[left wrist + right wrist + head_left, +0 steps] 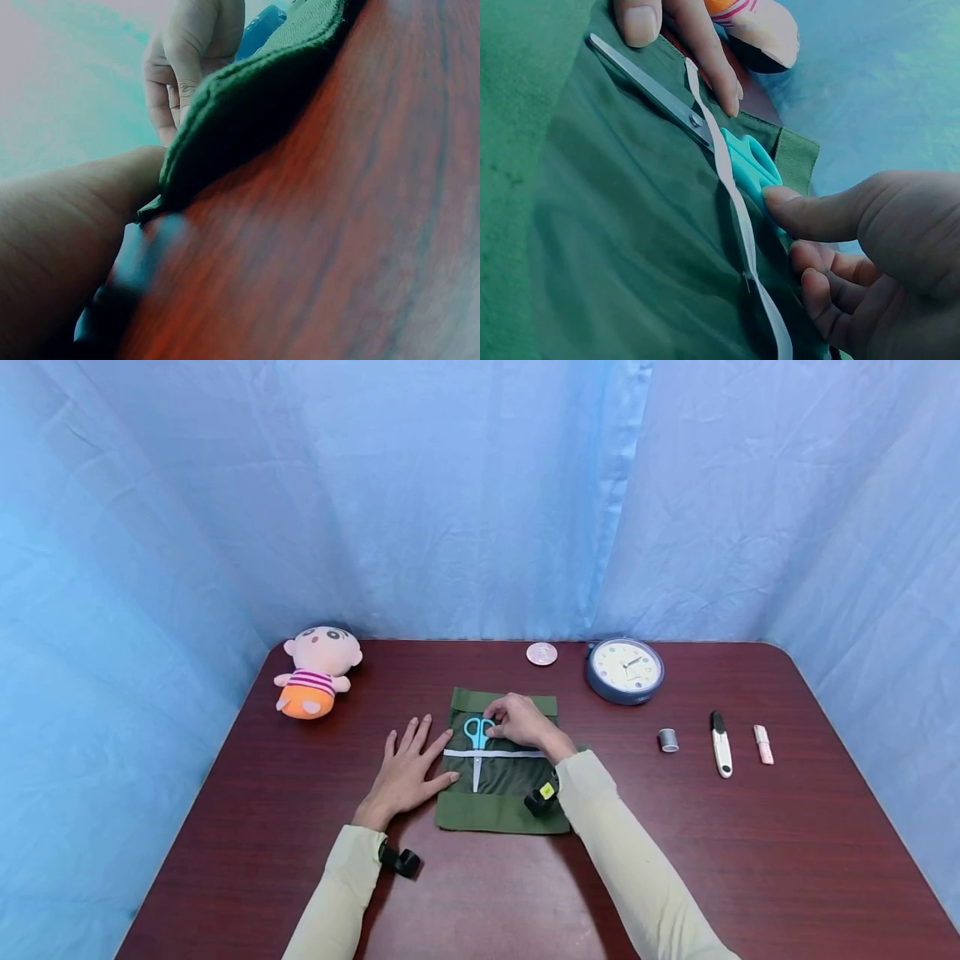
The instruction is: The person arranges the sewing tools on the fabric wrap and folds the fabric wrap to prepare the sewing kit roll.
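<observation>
A dark green fabric pouch [502, 814] lies unfolded on the table, a thin white elastic strap [517, 754] running across its middle. Under that strap sit scissors [477, 740] with turquoise handles, the blades pointing toward the person. My right hand [521, 720] pinches one handle loop, its thumb [810, 214] on top in the right wrist view. Fingers spread flat, my left hand [405, 777] rests on the table beside the pouch, its thumb and index fingertip pressing the pouch's left edge. In the left wrist view the near edge of the green fabric [247, 97] bulges up off the wood.
A plush doll [311, 672] sits at the back left. Behind the pouch lies a pink round disc [542, 653], with a blue alarm clock [625, 671] next to it. A grey thread spool [668, 740], a black-and-white tool [721, 745] and a small pink-and-white item [763, 745] are on the right.
</observation>
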Motion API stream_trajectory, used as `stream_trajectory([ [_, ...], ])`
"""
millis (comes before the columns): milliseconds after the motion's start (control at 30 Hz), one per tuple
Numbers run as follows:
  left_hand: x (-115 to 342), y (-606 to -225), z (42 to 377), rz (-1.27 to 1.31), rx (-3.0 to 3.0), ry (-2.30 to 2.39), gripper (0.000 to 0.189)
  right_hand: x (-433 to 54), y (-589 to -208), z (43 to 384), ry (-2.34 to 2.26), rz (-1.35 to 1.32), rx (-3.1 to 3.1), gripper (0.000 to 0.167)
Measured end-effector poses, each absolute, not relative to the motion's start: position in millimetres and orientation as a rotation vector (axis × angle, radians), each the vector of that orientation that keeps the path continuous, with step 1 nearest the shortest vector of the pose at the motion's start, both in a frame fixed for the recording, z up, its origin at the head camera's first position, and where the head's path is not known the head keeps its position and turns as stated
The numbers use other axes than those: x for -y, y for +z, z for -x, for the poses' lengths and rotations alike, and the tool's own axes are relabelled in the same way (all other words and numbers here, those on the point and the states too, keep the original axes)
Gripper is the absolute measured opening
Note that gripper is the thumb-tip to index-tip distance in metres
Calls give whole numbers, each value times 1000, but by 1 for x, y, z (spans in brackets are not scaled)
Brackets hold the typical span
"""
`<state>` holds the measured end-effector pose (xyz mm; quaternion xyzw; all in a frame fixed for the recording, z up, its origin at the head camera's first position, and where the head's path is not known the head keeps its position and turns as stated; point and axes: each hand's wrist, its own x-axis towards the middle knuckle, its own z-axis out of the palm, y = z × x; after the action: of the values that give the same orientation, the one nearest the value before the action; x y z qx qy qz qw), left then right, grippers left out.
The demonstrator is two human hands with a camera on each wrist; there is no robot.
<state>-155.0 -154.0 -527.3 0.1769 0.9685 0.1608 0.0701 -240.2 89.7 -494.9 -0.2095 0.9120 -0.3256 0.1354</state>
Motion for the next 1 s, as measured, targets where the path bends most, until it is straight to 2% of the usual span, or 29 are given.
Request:
stream_trajectory([
  [533, 153, -522, 156, -522, -2903, 569, 71, -94, -499, 240, -953, 651, -2577, 26],
  [633, 152, -519, 157, -564, -2932, 668, 64, -95, -500, 239, -975, 644, -2563, 26],
  [833, 145, -516, 161, -762, -3083, 763, 38, -96, -500, 240, -997, 651, -2551, 26],
  [1000, 135, -513, 165, -862, -3120, 794, 27, -97, -501, 239, -992, 646, -2547, 27],
])
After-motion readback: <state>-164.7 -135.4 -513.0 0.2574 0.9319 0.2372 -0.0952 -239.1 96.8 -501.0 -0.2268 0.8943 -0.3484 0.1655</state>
